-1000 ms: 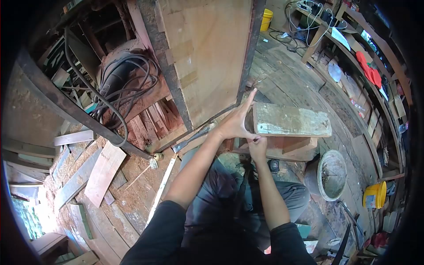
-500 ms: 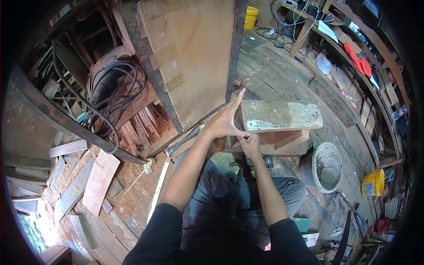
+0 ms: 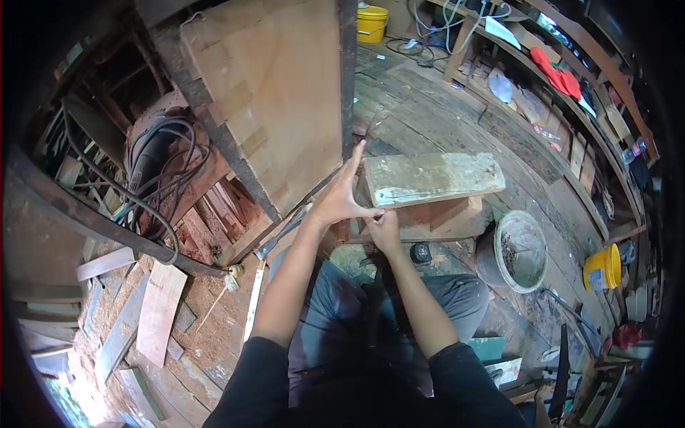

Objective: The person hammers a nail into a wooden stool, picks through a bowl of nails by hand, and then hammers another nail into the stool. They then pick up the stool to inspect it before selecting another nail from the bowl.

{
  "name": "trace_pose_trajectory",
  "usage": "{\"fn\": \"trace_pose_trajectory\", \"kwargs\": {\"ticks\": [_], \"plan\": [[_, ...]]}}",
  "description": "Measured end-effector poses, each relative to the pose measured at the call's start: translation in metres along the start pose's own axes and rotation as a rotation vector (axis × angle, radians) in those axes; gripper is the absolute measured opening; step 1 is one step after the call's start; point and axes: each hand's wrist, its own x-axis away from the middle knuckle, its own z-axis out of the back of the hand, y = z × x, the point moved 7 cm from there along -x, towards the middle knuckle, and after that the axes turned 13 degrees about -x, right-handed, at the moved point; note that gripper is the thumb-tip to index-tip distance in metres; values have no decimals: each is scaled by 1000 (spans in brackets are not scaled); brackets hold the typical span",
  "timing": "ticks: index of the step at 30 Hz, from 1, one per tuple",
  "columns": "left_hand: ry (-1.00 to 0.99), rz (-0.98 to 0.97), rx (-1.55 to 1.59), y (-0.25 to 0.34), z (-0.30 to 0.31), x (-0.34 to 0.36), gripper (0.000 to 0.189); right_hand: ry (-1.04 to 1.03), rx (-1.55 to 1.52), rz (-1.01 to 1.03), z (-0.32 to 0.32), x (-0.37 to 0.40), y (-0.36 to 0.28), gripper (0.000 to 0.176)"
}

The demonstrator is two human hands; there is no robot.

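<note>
**Both hands at the end of a weathered block**

L hand point(image 3: 341, 198) is open, fingers spread, palm flat vs the near end of the weathered wooden block point(image 3: 428, 178), likely to steady it. The block lies across a reddish timber piece point(image 3: 446, 217), just beyond the knees. R hand point(image 3: 385, 232) is curled closed at the block's lower corner, touching the L thumb. What it pinches is too small to tell. A chisel point(image 3: 282, 232) lies beside the L forearm.

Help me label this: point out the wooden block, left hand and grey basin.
wooden block point(image 3: 428, 178), head view, pale top face.
left hand point(image 3: 340, 200), head view, back of hand.
grey basin point(image 3: 532, 246), head view, inner wall.
</note>
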Motion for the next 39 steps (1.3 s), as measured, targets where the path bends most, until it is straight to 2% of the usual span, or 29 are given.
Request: {"fn": "trace_pose_trajectory", "kwargs": {"ticks": [3, 5, 6, 7, 9, 10, 13, 14, 15, 17, 21, 24, 27, 28, 31, 32, 34, 39], "plan": [[47, -42, -103, 0, -1, 2, 144, 32, -26, -38, 3, 4, -2, 19], [29, -27, -102, -4, -9, 4, 142, -23, 100, 15, 3, 5, -14, 19], [55, -43, -134, -2, -10, 6, 143, -32, 111, -70, 8, 10, -7, 46], [79, -58, -167, 0, -12, 8, 143, -16, 104, -69, 13, 18, -3, 46], [97, -73, -167, 1, -18, 7, 145, 54, 84, 72, 27, 32, -5, 81], [135, -48, -112, -1, -17, 6, 146, 13, 111, 50, 37, 39, -9, 95], [129, 10, -41, 1, -18, 7, 148, 42, 149, 132, 64, 52, -23, 86], [133, 15, -68, 2, -15, 6, 148, 134, -103, 47, 75, 57, -19, 72], [141, 18, -96, 4, -12, 4, 147, 151, -110, 48, 86, 59, -26, 72], [88, 74, -22, 7, -13, 3, 146, 331, -222, 56, 128, 65, -39, 55], [65, 16, -63, 2, -6, -10, 143, 633, -108, 211, 208, 97, -63, 37], [20, 62, -15, 3, 0, -17, 142, 783, -293, 246, 273, 132, -54, 33], [7, 32, -8, -11, 0, -20, 141, 943, -73, 264, 334, 176, -60, 31], [-36, 12, 8, -9, -4, -23, 141, 989, -161, 285, 347, 191, -64, 29], [-84, 25, 49, 8, 3, -30, 141, 1119, -17, 285, 390, 238, -60, 27], [-77, 25, 5, 11, 8, -32, 141, 1180, 74, 248, 401, 253, -57, 26], [-83, 16, -39, 9, 8, -33, 141, 1236, 72, 213, 411, 270, -57, 26], [-75, 73, 51, 2, -1, -27, 141, 1332, 87, 121, 425, 293, -38, 27]]}}
